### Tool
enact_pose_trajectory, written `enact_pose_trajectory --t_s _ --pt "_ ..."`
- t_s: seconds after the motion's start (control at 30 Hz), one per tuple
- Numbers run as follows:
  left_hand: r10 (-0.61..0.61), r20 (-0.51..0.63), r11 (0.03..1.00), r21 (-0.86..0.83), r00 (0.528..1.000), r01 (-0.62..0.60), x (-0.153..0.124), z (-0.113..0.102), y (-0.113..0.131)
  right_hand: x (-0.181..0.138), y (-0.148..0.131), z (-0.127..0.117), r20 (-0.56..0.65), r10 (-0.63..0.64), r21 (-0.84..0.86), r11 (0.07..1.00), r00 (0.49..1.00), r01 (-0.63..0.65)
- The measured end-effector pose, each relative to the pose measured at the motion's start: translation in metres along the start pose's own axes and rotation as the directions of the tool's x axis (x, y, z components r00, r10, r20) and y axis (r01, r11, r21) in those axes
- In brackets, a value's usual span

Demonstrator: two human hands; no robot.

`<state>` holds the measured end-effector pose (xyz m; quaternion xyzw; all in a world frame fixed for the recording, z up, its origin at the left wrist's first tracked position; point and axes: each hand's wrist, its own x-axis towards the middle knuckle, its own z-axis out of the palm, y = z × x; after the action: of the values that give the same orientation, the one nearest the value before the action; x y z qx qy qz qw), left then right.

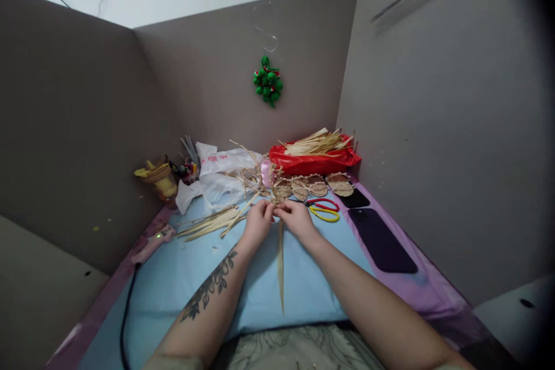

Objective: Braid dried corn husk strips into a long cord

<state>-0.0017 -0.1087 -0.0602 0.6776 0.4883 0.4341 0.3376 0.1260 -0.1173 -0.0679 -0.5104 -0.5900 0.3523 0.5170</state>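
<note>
My left hand [257, 223] and my right hand [296, 220] meet over the light blue mat [269, 283], fingers pinched together on pale straw strips [280, 260]. The strips hang down from the pinch toward me along the mat. A loose bundle of the same straw [212, 223] lies just left of my left hand. Red and yellow scissors [324, 210] rest right of my right hand. Several small woven straw pieces [312, 186] sit in a row just beyond the hands.
Grey partition walls enclose the desk. A red bag of straw [314, 157] stands at the back, white plastic bags [219, 176] to its left, a pink glue gun [152, 242] with black cord at left, two dark phones [381, 240] at right, a green ornament [267, 81] hanging.
</note>
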Motion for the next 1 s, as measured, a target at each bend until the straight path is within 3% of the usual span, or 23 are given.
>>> enact_pose_trajectory --t_s 0.1,0.3,0.4,0.5,0.53,0.6,0.7,0.87,1.0 --pt "0.078 -0.005 0.985 0.158 0.997 -0.076 -0.002 -0.002 0.0 0.002 0.003 -0.003 0.013 0.018 0.048 0.999 1.0 -0.019" --pt "0.051 0.058 0.987 0.147 0.997 -0.059 0.001 -0.003 -0.002 0.007 0.012 -0.003 0.066 0.019 0.181 0.983 0.998 -0.031" --pt "0.093 -0.061 0.99 0.11 0.994 -0.086 0.01 -0.013 -0.007 0.009 0.012 -0.008 0.066 0.077 0.221 0.971 0.995 -0.09" --pt "0.065 -0.213 0.989 0.145 0.975 -0.034 0.016 -0.022 -0.014 0.009 0.005 -0.021 0.13 0.125 0.272 0.949 0.984 -0.157" --pt "0.041 -0.203 0.984 0.179 0.978 -0.004 0.016 -0.023 -0.016 0.009 0.002 -0.026 0.173 0.125 0.291 0.941 0.977 -0.171" --pt "0.0 -0.076 0.965 0.262 0.997 0.02 0.013 -0.02 -0.016 0.008 -0.004 -0.035 0.259 0.105 0.334 0.923 0.96 -0.191" --pt "-0.002 0.132 0.932 0.361 0.991 -0.047 0.002 -0.006 -0.011 0.007 -0.008 -0.045 0.351 0.086 0.424 0.873 0.932 -0.241" --pt "-0.004 0.12 0.914 0.403 0.993 -0.045 -0.007 0.009 -0.003 0.008 -0.006 -0.051 0.405 0.106 0.519 0.791 0.908 -0.324" --pt "-0.112 0.098 0.971 0.222 0.989 0.088 0.0 0.008 -0.009 0.011 0.0 -0.055 0.406 0.118 0.528 0.779 0.906 -0.338"
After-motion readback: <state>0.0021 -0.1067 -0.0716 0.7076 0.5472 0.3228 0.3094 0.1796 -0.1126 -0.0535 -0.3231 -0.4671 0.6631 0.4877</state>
